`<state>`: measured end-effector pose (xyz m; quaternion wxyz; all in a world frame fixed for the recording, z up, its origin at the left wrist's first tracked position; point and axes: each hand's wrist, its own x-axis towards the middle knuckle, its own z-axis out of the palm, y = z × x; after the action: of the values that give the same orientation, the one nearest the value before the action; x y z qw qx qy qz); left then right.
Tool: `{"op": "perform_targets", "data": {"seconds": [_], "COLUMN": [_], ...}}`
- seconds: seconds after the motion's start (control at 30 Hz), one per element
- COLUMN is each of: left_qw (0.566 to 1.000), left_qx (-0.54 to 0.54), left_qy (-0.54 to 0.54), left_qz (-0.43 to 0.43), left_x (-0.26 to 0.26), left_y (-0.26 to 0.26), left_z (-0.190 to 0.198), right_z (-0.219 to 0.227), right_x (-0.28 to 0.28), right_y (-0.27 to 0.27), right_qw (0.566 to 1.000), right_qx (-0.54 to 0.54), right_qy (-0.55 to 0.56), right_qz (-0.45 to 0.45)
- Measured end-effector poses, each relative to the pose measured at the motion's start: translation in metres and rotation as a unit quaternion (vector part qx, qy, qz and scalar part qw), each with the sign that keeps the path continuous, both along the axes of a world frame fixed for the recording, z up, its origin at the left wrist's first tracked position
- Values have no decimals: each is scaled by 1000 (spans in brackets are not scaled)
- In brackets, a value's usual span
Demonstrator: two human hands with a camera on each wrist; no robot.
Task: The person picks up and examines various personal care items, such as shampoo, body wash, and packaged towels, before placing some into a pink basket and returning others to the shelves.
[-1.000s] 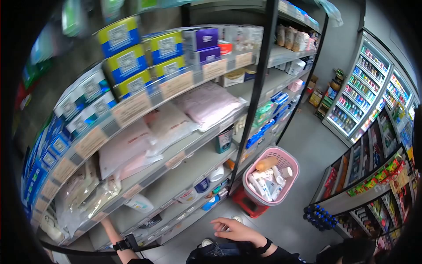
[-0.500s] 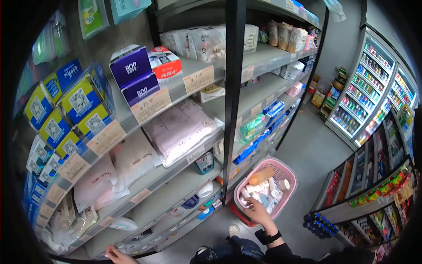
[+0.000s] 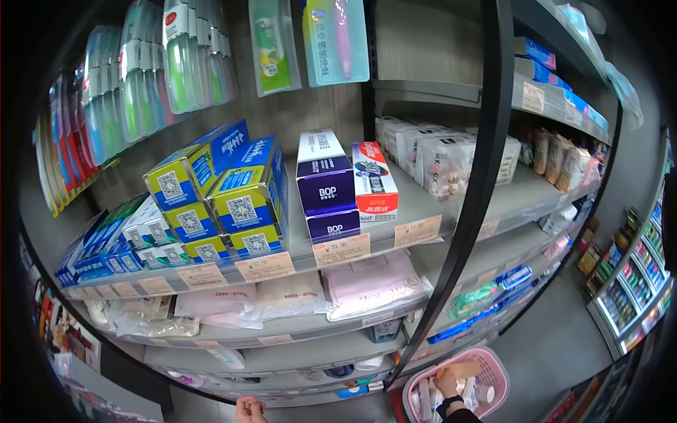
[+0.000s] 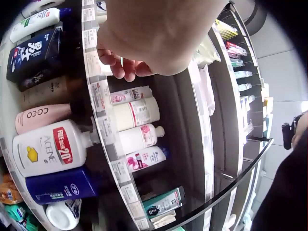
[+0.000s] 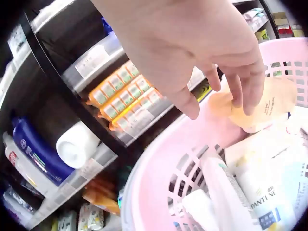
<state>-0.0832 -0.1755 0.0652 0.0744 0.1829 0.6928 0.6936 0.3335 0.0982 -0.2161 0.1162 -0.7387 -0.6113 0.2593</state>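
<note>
My right hand (image 3: 446, 384) is over the pink basket (image 3: 505, 377), its fingers bent downward. In the right wrist view its fingertips overlap the neck of an orange bottle (image 5: 274, 103), with the thumb apart from it. Under the hand lie a white Pantene bottle (image 5: 262, 192) and other white bottles and tubes. My left hand (image 3: 250, 409), fingers loosely curled and holding nothing visible, is low in front of the shelves. In the left wrist view, the left hand (image 4: 122, 65) hangs before a shelf edge, near a cream-coloured bottle (image 4: 137, 114).
Toothpaste boxes (image 3: 243, 211) stand on the upper shelf beneath hanging toothbrush packs (image 3: 197, 56). Bagged pink packs (image 3: 374, 285) lie one shelf lower. A black post (image 3: 486, 141) divides the shelving. At right is a drinks fridge (image 3: 627, 289).
My right hand has moved from in front of my body into the basket, over the orange bottle. My left hand has drawn back from the lower shelf. The head view has turned toward the shelves.
</note>
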Motion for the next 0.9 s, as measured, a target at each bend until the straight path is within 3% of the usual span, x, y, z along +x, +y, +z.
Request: {"op": "perform_targets", "data": {"seconds": [0.13, 0.27, 0.47, 0.5, 0.57, 0.63, 0.67, 0.73, 0.83, 0.9], "left_qw": [998, 997, 991, 989, 987, 986, 984, 982, 977, 974], "left_qx": [25, 7, 21, 28, 35, 39, 43, 31, 19, 13], "left_qy": [-27, -58, -89, -84, -84, -93, -97, -112, -127, -133], "left_qz": [-43, -45, -102, -120, -133, -134, -140, -147, -172, -185], "left_x": [13, 33, 36, 33, 38, 44, 44, 47, 54, 57], "left_y": [-4, -3, -3, -5, -4, 3, 4, 6, 10, 10], "left_z": [-14, -7, -28, -35, -34, -31, -36, -41, -39, -38], "right_z": [-6, -25, -54, -66, -41, 75, 73, 66, 67, 146], "right_x": [-12, -5, 26, 42, 62, 50, 60, 86, 114, 85], "right_y": [8, 13, 13, 16, 9, -13, -15, -8, -5, -26], "right_qw": [997, 999, 989, 983, 981, 958, 960, 964, 954, 962], "right_qx": [40, -4, 127, 121, 138, 219, 207, 179, 139, 83], "right_qy": [-59, -52, 5, -45, 29, 124, 119, 195, 264, 256], "right_qz": [19, 6, 80, 129, 132, 136, 144, 14, -32, -55]}}
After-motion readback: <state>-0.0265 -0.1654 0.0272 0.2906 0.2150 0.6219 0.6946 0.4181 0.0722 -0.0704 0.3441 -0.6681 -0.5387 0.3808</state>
